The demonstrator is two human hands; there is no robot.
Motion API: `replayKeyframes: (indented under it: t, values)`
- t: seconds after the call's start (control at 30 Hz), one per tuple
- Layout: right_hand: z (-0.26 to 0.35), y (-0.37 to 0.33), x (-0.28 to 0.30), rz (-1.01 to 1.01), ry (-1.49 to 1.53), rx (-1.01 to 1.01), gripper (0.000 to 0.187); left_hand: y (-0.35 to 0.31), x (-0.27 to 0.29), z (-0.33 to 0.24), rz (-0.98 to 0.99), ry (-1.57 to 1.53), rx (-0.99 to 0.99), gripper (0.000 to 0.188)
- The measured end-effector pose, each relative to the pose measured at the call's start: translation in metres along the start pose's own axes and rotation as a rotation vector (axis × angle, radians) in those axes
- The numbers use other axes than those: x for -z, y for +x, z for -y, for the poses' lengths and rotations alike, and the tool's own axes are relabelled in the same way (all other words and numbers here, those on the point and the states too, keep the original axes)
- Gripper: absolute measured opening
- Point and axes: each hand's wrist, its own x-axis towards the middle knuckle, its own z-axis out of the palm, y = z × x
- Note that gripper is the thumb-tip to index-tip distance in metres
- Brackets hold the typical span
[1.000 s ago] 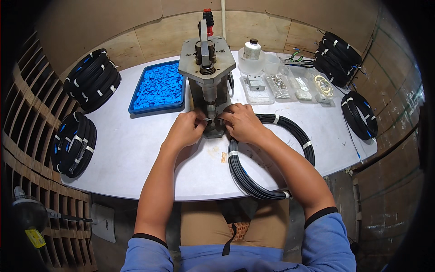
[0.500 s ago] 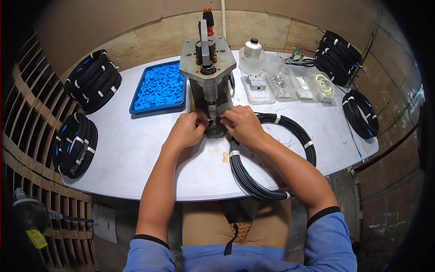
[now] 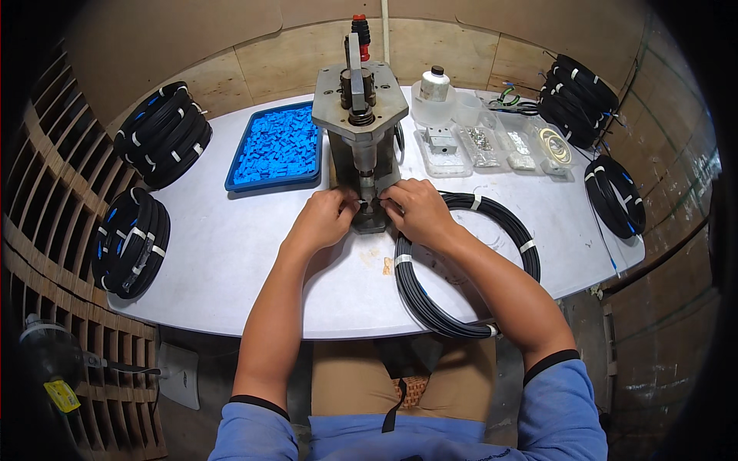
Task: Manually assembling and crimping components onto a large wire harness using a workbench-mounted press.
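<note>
A grey metal hand press [image 3: 360, 115] stands at the middle of the table, its ram pointing down at a small die at the base. My left hand [image 3: 326, 218] is at the left of the die, thumb and fingers pinched together; a small bit shows at the fingertips, too small to name. On the die's other side my right hand [image 3: 419, 210] is also pinched, and what it holds is hidden by its fingers. A black cable coil [image 3: 530, 265], bound with white tape, lies partly under my right forearm.
Blue pieces fill a dark blue tray [image 3: 232, 177] left of the press. Behind at right are a white bottle [image 3: 435, 86], plastic containers with small metal parts [image 3: 482, 146] and a metal block [image 3: 441, 140]. More cable coils [image 3: 163, 134] stand at the left edge; others [image 3: 615, 196] stand at right.
The whole view has shifted slightly. Both hands stay at the die, with the fingertips only slightly moved.
</note>
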Motion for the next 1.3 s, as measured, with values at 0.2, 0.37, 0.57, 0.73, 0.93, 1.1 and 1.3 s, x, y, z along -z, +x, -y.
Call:
replayKeyframes:
  t: [0.2,0.37,0.57,0.73,0.93,1.1,1.3]
  values:
    - [0.0015,0.0,0.0019,0.019,0.011,-0.015,0.015,-0.0004,-0.0004,-0.0031,-0.006,0.024,0.026,0.02]
    - [0.0024,-0.0001,0.0015,0.007,0.028,-0.004,0.016,-0.0005,-0.0007,-0.0004,-0.017,0.038,-0.011,0.02]
    - [0.004,-0.0003,0.0034,0.004,0.015,-0.019,0.016,-0.0004,0.0013,-0.0025,0.017,0.018,0.026,0.019]
    - [0.0032,0.0,0.0024,-0.001,0.021,-0.013,0.014,0.0003,0.0013,-0.0009,0.027,0.0,0.007,0.022]
    - [0.0022,-0.0008,0.0028,0.028,0.034,-0.03,0.014,0.0003,0.0051,-0.0058,0.059,0.007,0.021,0.026]
    - [0.0028,-0.0003,0.0019,0.017,0.028,-0.028,0.014,0.0006,0.0027,-0.0019,0.046,0.004,0.022,0.024]
    - [0.0051,0.0005,0.0037,0.013,0.025,-0.032,0.012,-0.0006,0.0022,-0.0003,0.031,-0.018,0.013,0.019]
